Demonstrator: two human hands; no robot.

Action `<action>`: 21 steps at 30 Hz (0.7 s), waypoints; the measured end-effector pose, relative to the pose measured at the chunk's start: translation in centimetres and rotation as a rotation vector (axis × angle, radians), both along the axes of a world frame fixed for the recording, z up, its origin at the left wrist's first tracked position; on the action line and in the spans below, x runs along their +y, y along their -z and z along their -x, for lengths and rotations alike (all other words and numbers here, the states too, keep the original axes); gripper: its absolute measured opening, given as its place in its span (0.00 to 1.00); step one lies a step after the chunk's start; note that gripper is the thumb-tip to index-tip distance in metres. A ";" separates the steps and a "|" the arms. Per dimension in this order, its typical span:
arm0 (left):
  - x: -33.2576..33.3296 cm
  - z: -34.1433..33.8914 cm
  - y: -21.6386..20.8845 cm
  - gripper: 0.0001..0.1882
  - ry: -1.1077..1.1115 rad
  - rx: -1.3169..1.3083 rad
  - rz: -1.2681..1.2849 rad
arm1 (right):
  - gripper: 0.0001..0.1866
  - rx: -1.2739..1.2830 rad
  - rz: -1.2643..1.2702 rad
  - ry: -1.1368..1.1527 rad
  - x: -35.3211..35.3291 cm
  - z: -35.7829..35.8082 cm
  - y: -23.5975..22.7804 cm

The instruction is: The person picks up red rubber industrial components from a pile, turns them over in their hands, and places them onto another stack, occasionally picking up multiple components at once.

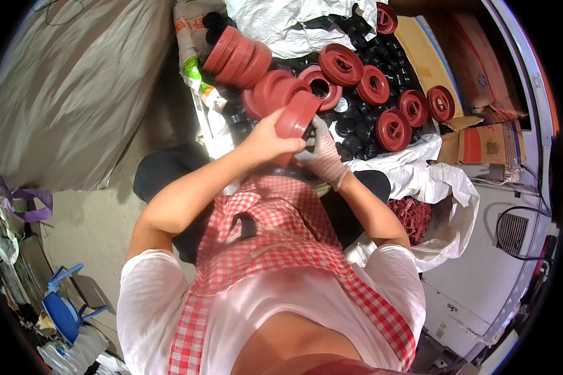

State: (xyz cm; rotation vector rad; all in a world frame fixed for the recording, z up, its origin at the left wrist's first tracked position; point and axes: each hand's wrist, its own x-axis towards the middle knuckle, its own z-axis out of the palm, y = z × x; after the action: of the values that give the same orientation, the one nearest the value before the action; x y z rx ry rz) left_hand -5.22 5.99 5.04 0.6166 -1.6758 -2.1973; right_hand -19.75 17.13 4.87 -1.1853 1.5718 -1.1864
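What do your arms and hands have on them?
Both arms have short, loose white sleeves, with bare forearms below. The left hand is bare. The right hand wears a pale glove with thin reddish stripes, ending at the wrist.

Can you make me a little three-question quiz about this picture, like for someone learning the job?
1. True or false: the bare left hand grips a red round plastic part.
2. What colour are the small round caps heaped beyond the hands?
a) yellow
b) black
c) green
3. Fill in the blank: the right hand wears a striped ____.

Key: 1. True. 2. b) black. 3. glove.
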 end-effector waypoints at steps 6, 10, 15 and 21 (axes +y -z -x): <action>-0.8 0.2 0.2 0.32 -0.059 0.129 -0.391 | 0.40 -0.010 0.024 0.011 0.2 0.8 -0.2; -0.5 0.2 0.7 0.32 -0.078 0.131 -0.347 | 0.39 -0.128 -0.071 0.029 -0.4 0.3 -1.1; 0.3 0.0 -0.4 0.28 -0.126 0.018 0.063 | 0.29 -0.343 -0.032 0.043 -0.8 0.2 0.2; -0.8 -0.1 0.3 0.25 -0.082 0.058 -0.373 | 0.27 0.594 0.375 -0.175 0.3 1.6 0.9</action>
State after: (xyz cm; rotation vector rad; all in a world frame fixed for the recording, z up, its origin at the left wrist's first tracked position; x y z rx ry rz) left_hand -5.12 5.22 4.75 0.6900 -1.1968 -2.4594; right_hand -21.37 17.47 3.98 -2.0208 1.6495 -1.0972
